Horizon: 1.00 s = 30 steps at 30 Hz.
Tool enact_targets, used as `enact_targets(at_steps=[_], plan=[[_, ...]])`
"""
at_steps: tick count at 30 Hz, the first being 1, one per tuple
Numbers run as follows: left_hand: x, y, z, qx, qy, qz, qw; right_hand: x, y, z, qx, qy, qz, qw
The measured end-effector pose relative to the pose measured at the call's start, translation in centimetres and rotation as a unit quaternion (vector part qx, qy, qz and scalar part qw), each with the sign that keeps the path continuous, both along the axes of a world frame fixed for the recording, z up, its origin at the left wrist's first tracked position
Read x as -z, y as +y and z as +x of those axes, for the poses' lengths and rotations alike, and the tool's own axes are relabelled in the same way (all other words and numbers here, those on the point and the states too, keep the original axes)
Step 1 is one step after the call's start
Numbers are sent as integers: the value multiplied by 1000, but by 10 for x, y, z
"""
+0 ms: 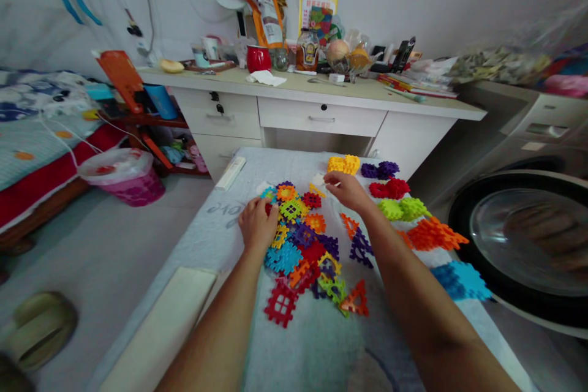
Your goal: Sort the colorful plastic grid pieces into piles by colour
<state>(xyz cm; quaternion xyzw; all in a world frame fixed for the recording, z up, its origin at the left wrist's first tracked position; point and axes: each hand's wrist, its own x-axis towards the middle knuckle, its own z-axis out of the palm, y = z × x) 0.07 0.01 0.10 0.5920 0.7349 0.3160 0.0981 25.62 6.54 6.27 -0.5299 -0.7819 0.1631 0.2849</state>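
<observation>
Loose plastic interlocking building pieces (pixel 290 257) in mixed colours lie in a heap on the cloth-covered table (pixel 220 208). My left hand (pixel 258 222) rests against the heap's left side, its fingers curled. A bit of red piece (pixel 268 208) shows between thumb and finger. Beyond the heap, my right hand (pixel 346 191) has its fingers slightly apart, close to a yellow piece (pixel 316 190) and a small white scrap (pixel 318 179). Nothing shows between those fingers. An orange triangle (pixel 350 225) and purple triangles (pixel 361 248) lie below the right wrist.
Along the table's right side are single-colour groups: yellow (pixel 343 164), purple (pixel 380 169), red (pixel 389 188), green (pixel 404 209), orange (pixel 432 234) and blue (pixel 462 280). A white bar (pixel 231 173) lies at the far left corner. A washing machine (pixel 528 135) stands to the right, door open.
</observation>
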Motion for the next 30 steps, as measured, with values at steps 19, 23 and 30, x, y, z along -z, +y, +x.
enact_targets(at_steps=[19, 23, 30], plan=[[1, -1, 0, 18, -7, 12, 1000, 44, -39, -53, -48, -166, 4, 985], [0, -1, 0, 28, -22, 22, 999, 39, -38, -48, -53, -112, 11, 992], [1, -1, 0, 36, -10, 25, 999, 16, -35, -19, -103, 47, -55, 992]])
